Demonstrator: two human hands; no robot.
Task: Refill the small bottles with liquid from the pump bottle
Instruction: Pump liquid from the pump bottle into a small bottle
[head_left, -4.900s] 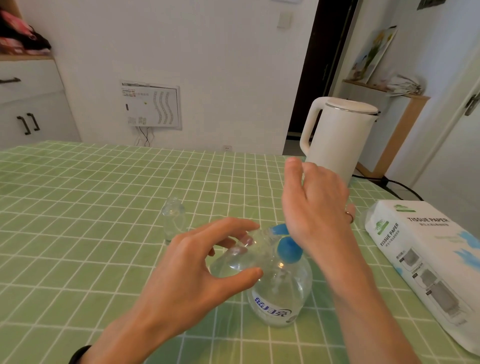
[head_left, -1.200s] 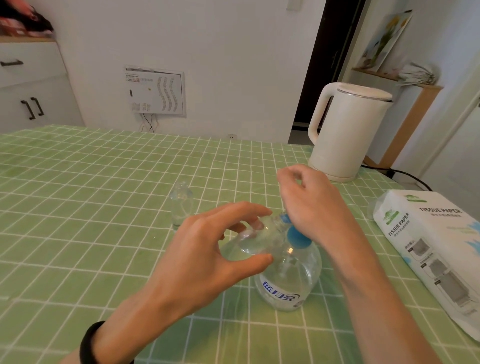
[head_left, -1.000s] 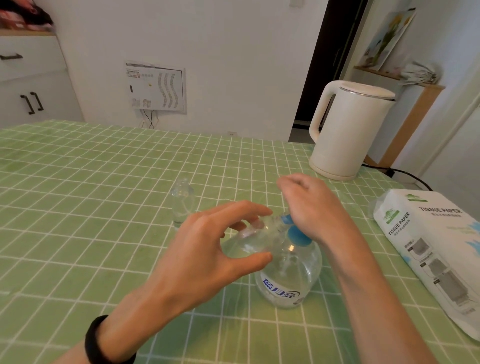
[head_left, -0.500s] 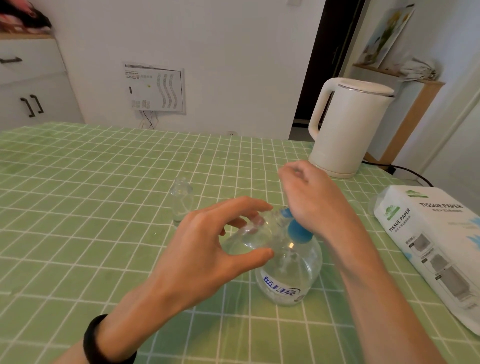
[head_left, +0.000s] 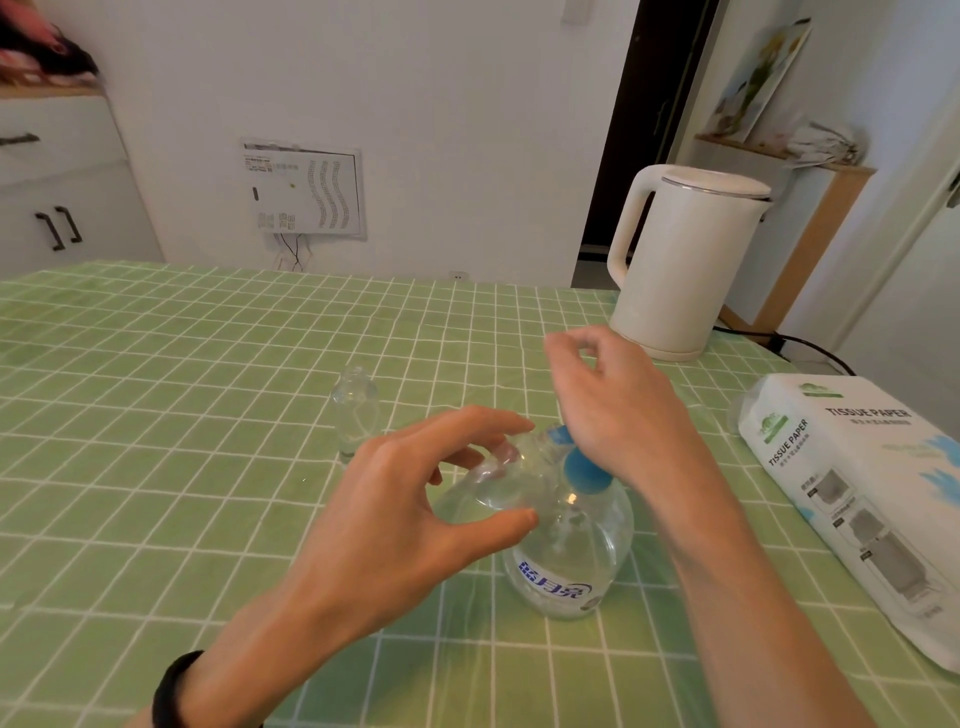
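My left hand pinches a small clear bottle between thumb and fingertips, tilted with its mouth against the spout of the pump bottle. My right hand rests its heel on the round blue pump head, fingers loosely curled above it and gripping nothing. The pump bottle is a squat, rounded, transparent plastic body with blue lettering, standing nearer the right edge of the tabletop, which wears a glossy green checked cloth. A second small clear bottle stands upright just beyond my left hand. A smooth white kettle sits at the far right corner; a soft-wrapped tissue pack lies along the right edge.
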